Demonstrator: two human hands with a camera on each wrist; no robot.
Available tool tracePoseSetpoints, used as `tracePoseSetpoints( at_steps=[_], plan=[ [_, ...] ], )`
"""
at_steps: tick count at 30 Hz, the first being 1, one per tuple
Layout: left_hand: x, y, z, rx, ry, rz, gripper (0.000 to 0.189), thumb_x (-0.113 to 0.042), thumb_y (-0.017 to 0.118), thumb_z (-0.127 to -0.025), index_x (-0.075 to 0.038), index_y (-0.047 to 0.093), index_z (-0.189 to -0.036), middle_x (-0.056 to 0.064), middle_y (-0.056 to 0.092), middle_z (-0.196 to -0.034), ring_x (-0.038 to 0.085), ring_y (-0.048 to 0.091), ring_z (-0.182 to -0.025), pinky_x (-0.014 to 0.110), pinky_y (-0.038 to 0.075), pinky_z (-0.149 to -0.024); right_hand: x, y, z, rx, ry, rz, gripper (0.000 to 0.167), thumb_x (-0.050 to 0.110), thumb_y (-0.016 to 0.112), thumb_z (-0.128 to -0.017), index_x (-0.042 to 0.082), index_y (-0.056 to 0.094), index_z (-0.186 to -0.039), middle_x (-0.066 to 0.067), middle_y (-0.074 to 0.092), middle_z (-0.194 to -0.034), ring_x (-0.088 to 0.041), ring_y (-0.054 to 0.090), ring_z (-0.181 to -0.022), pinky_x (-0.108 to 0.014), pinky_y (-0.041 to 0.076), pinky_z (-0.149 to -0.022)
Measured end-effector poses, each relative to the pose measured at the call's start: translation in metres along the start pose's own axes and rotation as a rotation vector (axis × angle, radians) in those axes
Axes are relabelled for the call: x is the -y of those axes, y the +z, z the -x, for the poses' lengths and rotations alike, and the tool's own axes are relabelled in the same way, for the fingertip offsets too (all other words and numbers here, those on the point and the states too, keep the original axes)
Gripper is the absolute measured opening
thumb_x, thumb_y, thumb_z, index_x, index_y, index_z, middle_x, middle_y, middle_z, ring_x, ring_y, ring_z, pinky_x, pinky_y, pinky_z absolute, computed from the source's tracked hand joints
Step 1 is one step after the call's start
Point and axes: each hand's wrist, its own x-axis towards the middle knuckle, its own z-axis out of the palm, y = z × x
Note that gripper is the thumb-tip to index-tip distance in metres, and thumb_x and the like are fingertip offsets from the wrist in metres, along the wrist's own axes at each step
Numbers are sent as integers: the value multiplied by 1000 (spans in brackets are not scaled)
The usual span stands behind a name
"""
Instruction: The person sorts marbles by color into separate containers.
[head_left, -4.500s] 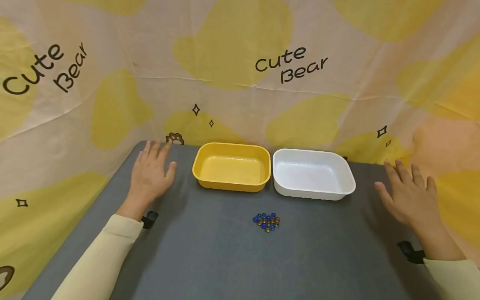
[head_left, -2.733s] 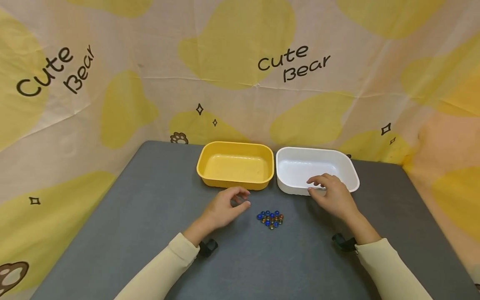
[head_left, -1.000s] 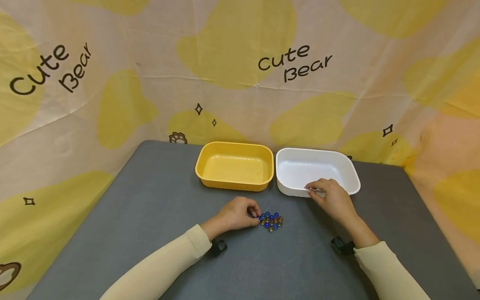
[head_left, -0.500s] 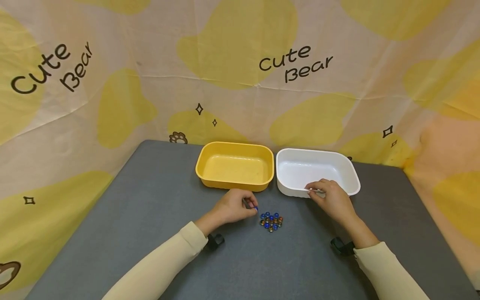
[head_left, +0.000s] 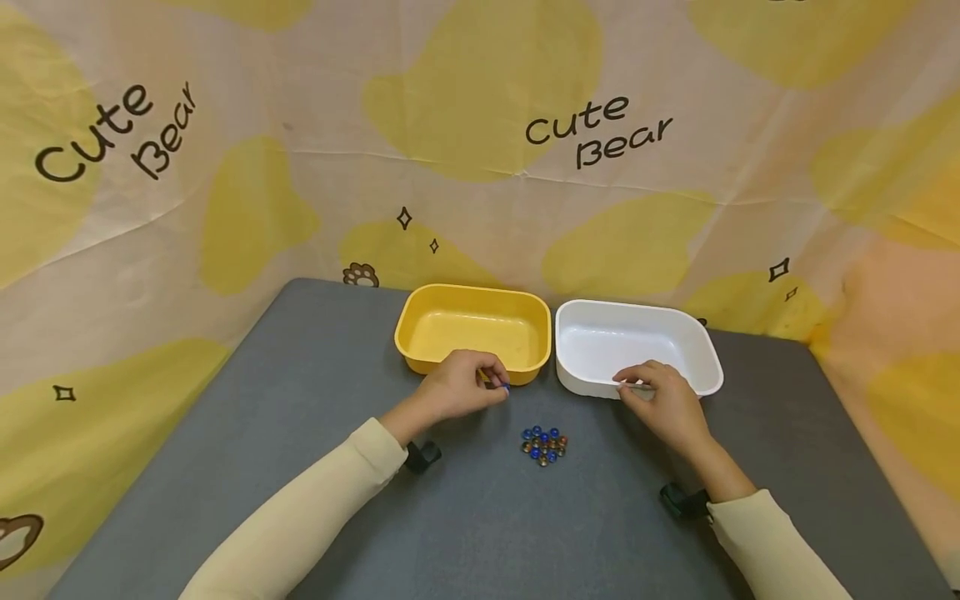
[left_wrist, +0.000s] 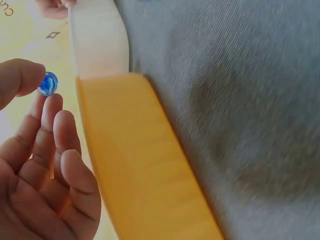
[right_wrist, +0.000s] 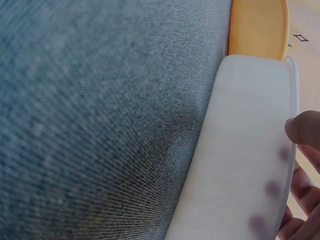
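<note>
A blue glass marble [left_wrist: 48, 84] is pinched between the thumb and fingertips of my left hand [head_left: 459, 387], its swirl showing in the left wrist view. That hand is at the near side of the yellow plastic tub [head_left: 461, 335], overlapping its front wall in the head view. My right hand [head_left: 663, 404] grips the front rim of the white tub [head_left: 622, 340], thumb outside and fingers inside; their dark tips show through the wall [right_wrist: 250, 135] in the right wrist view. Between the hands, a cluster of blue and amber marbles [head_left: 544, 447] lies on the table.
The two tubs stand side by side, a narrow gap between them, at the back of the grey table [head_left: 480, 533]. Behind them hangs a yellow-patterned cloth [head_left: 480, 100] with printed words. Black straps [head_left: 423, 457] circle both wrists.
Both hands came inward from the sides. The right took hold of the white tub's rim. The left picked a blue marble from the cluster's left edge and carried it up toward the yellow tub.
</note>
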Motion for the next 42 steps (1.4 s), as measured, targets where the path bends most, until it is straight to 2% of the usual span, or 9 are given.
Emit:
tracePoseSetpoints(
  at_steps=[12, 19, 27, 32, 42],
  plan=[
    [-5, -35, -24, 1, 26, -62, 5, -24, 72, -84, -21, 69, -85, -8, 67, -82, 12, 60, -70, 26, 49, -64, 1, 0, -3, -27, -15, -28, 13, 6, 74, -78, 16, 74, -87, 4, 65, -77, -14, 57, -78, -24, 43, -71],
    [-5, -46, -38, -7, 8, -82, 4, -25, 71, -85, -22, 69, -86, -7, 66, -83, 14, 58, -69, 27, 48, -64, 0, 2, -5, -43, -27, -51, 14, 3, 73, -77, 15, 73, -84, 4, 64, -75, -13, 57, -76, -25, 44, -70],
    [0, -48, -49, -35, -35, -27, 7, -25, 71, -85, -20, 69, -89, -5, 67, -86, 16, 59, -76, 28, 49, -69, -4, 5, -6, -68, -39, -90, 17, -2, 73, -73, 13, 73, -80, 2, 65, -73, -12, 55, -71, -18, 41, -67],
    [9, -45, -56, -56, -55, 32, 9, -23, 72, -85, -17, 71, -92, -2, 68, -89, 16, 60, -80, 28, 50, -72, -6, 6, -6, -68, -24, -108, 18, -3, 73, -72, 13, 73, -79, 3, 65, -72, -12, 55, -71, -16, 40, -67],
    [28, -38, -67, -98, -119, 49, 10, -22, 72, -86, -17, 71, -94, 0, 67, -91, 17, 60, -85, 31, 50, -76, -7, 9, -7, -67, -22, -120, 19, -2, 73, -72, 15, 73, -80, 4, 64, -72, -11, 54, -71, -17, 39, -67]
  ],
)
